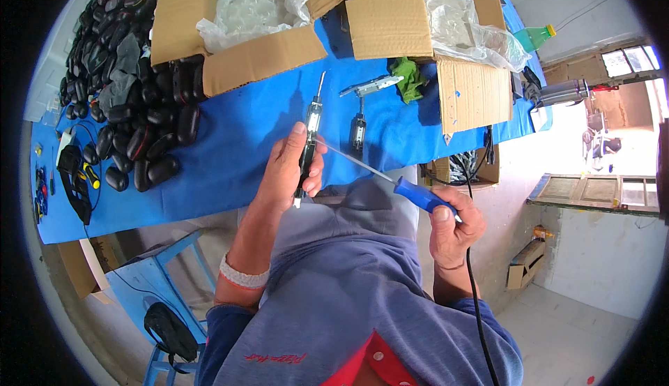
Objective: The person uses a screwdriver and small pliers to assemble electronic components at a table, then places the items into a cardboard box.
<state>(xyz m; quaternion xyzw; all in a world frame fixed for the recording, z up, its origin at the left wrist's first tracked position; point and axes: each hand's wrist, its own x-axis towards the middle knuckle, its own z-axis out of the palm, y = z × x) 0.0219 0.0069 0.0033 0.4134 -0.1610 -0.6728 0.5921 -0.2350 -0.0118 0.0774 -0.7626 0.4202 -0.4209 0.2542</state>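
Observation:
My left hand (284, 166) is closed around a slim black-and-silver device (313, 119). It stands nearly upright, with a thin metal rod at its far end and a pale tip at its near end. A screwdriver with a blue handle (412, 191) is gripped in my right hand (457, 227). Its long shaft points left and reaches the side of the device; whether the tip touches it, I cannot tell. On the blue cloth beyond my hands lies a similar black-and-silver part (359, 133), with a flat silver piece (372, 86) at its far end.
Black oval cases (146, 124) are heaped at the left. Two open cardboard boxes (268, 60) hold clear plastic wrap at the back. A crumpled green cloth (410, 79) lies near the right box. A black cable (472, 281) hangs past my right arm. A blue chair (143, 295) stands lower left.

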